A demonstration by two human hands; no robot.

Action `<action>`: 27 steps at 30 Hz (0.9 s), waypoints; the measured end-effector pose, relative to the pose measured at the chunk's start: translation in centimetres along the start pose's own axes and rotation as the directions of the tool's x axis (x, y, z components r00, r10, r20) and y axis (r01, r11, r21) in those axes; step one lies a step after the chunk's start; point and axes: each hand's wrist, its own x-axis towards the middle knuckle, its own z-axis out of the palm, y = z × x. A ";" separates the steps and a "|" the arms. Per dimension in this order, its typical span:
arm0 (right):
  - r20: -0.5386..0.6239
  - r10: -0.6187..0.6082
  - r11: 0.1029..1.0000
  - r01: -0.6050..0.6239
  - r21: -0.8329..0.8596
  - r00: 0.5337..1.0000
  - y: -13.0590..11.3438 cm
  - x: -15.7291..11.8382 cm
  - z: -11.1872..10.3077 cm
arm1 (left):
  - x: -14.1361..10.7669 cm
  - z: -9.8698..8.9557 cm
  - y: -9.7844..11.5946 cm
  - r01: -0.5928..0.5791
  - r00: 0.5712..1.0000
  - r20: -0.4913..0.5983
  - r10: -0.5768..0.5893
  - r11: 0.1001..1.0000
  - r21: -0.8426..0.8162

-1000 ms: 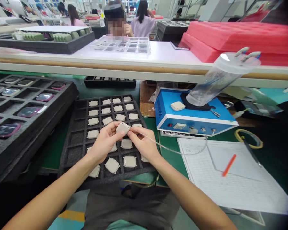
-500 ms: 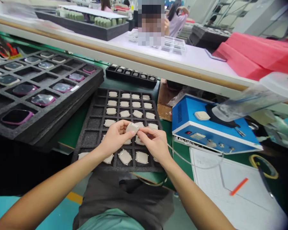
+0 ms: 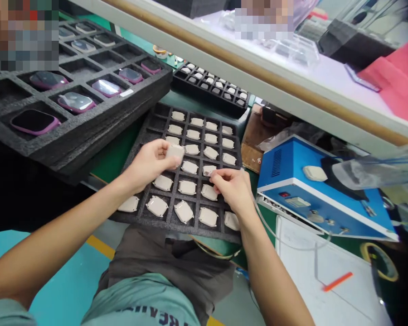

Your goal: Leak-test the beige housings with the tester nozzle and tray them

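My left hand (image 3: 150, 164) is closed, thumb and fingers pinching a cream watch-case-shaped piece (image 3: 175, 155) above the tray. My right hand (image 3: 231, 186) has its fingertips pinched together over the tray's right side; what they hold is hidden. A thin clear tube (image 3: 262, 222) leads from the blue machine (image 3: 279, 163) up behind this hand. Beneath both hands lies a black foam tray (image 3: 146, 136) divided into compartments. Similar cream pieces (image 3: 187, 187) lie in most of them, some turned askew.
A stack of black foam trays (image 3: 98, 149) with purple-rimmed watches stands at left. Behind is a smaller black tray (image 3: 204, 95) under a raised shelf edge (image 3: 197, 54). Another cream piece (image 3: 314, 173) sits on the machine. Papers, an orange stick (image 3: 338, 281) and a tape roll (image 3: 381, 262) lie at right.
My hands have parted: the left has moved left and up with the cream piece, the right has drawn away from it over the tray. The camera view has tilted down.
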 end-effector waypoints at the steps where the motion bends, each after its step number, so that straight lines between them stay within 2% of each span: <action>1: 0.023 -0.026 0.995 0.028 -0.091 0.999 0.0 0.3 -0.1 | -0.1 -0.6 0.4 0.031 1.000 0.000 -0.031 0.998 -0.047; 3: 0.068 -0.085 0.969 0.098 -0.226 0.994 -0.3 0.6 -0.2 | -0.3 -1.1 0.9 0.070 0.997 0.032 -0.069 0.997 -0.030; 5: 0.087 -0.114 0.957 0.133 -0.259 0.990 -0.9 0.7 -0.3 | -0.6 -0.7 0.9 0.029 0.990 0.130 -0.056 0.980 0.195; 6: 0.094 -0.113 0.959 0.134 -0.250 0.989 -1.1 0.6 -0.3 | -0.7 -0.2 0.8 -0.036 0.979 0.201 -0.039 0.934 0.356; 7: 0.099 -0.107 0.964 0.128 -0.232 0.989 -1.2 0.5 -0.4 | -0.8 0.4 0.5 -0.117 0.963 0.269 -0.030 0.851 0.513; 9: 0.092 -0.093 0.976 0.109 -0.190 0.991 -1.1 0.3 -0.6 | -0.9 1.6 -0.3 -0.249 0.935 0.353 -0.038 0.638 0.729; 11: 0.068 -0.088 0.985 0.097 -0.142 0.994 -0.8 0.0 -0.9 | -0.8 2.3 -1.0 -0.314 0.925 0.379 -0.036 0.490 0.813; 13: 0.034 -0.089 0.993 0.091 -0.079 0.995 -0.2 -0.2 -1.0 | -0.8 2.3 -1.4 -0.354 0.915 0.403 -0.018 0.446 0.822; 16: 0.014 -0.104 0.994 0.104 0.021 0.994 0.4 -0.3 -1.0 | -0.7 1.7 -1.6 -0.388 0.900 0.436 0.013 0.479 0.788; 19: 0.018 -0.126 0.984 0.122 0.126 0.992 0.4 -0.6 -0.5 | -0.7 1.2 -1.5 -0.338 0.924 0.378 0.063 0.599 0.726; 21: 0.064 -0.134 0.968 0.117 0.224 0.989 0.0 -0.9 -0.1 | -0.8 1.1 -1.3 -0.229 0.964 0.252 0.088 0.760 0.609; 23: 0.134 -0.154 0.945 0.106 0.310 0.979 -0.6 -1.2 0.3 | -0.8 1.4 -1.0 -0.054 0.994 0.111 0.010 0.915 0.400; 25: 0.165 -0.181 0.932 0.115 0.345 0.970 -1.1 -1.5 0.6 | -0.8 1.8 -0.8 0.104 0.993 0.036 -0.114 0.972 0.210; 27: 0.138 -0.204 0.931 0.148 0.335 0.969 -1.4 -1.7 0.8 | -0.9 2.2 -0.6 0.161 0.986 0.010 -0.164 0.978 0.132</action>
